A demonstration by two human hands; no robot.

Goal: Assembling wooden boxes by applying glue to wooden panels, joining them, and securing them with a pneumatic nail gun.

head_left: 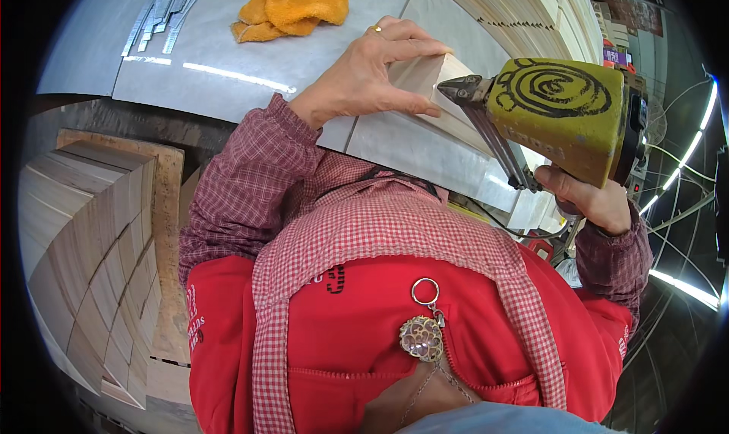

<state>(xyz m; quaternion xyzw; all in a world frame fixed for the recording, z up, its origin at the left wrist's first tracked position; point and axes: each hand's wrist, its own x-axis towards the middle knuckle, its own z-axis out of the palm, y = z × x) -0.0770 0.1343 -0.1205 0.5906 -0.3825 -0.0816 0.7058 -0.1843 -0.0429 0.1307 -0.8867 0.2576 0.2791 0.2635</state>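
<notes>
My left hand grips a pale wooden piece, thumb on its near side and fingers over its far side. That piece lies on the grey metal tabletop. In my right hand is a yellow pneumatic stapler with black spiral marks on its housing. Its dark nose meets or nearly meets the end corner of the wood, close to my left thumb; contact cannot be made out. The slim magazine slants down from the nose toward my right hand. Part of the stapler's handle is hidden behind its body.
An orange cloth lies at the back of the table, with several metal staple strips to its left. Stacked wooden parts stand at the back right. More stacked wood rests by a board at the left. Cables hang at the right.
</notes>
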